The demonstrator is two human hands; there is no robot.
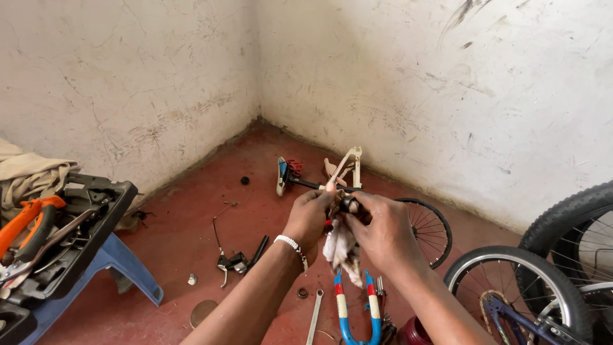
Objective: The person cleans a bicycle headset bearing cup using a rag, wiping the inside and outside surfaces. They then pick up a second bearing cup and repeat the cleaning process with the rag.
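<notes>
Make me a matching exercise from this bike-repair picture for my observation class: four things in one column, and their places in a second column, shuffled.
Things:
1. rag
2. tool case
3. spanner
4. small spoked wheel

Places:
A. flat on the red floor, below the left wrist
B. on the blue plastic stool
C. on the floor just beyond the right hand
D. held between the left hand and the right hand

Pairs: 1-D, 2-B, 3-A, 4-C
</notes>
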